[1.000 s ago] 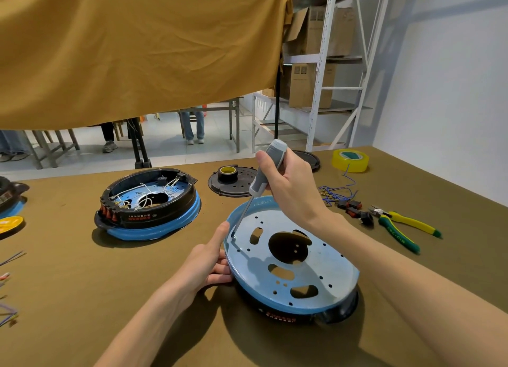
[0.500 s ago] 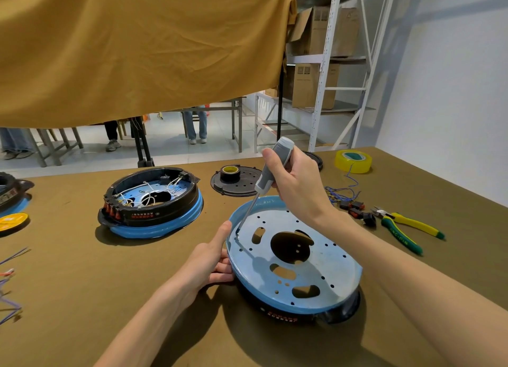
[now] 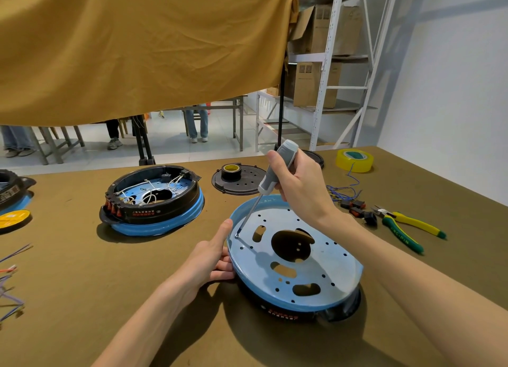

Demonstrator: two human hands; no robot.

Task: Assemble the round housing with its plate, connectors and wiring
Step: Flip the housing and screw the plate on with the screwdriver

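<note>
Brown table (image 3: 82,298): right hand (image 3: 299,185) fingers wrapped round screwdriver (image 3: 275,171); left hand (image 3: 209,259) fingers curled on plate (image 3: 324,259) rim.

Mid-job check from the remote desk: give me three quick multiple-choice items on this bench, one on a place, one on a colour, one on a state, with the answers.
1. Where does the screwdriver tip sit?
A. at the plate's left edge
B. in the big centre hole
C. on the table

2. What colour are the pliers handles?
A. red and black
B. yellow and green
C. all blue

3. What is the left hand doing?
A. lying flat on the table
B. holding the yellow tape
C. gripping the plate's rim

Answers:
1 A, the shaft ends at a small hole near the left edge of the blue plate.
2 B, yellow grips with green ends.
3 C, thumb up along the rim, fingers curled under it, while the right hand grips the driver.
</note>
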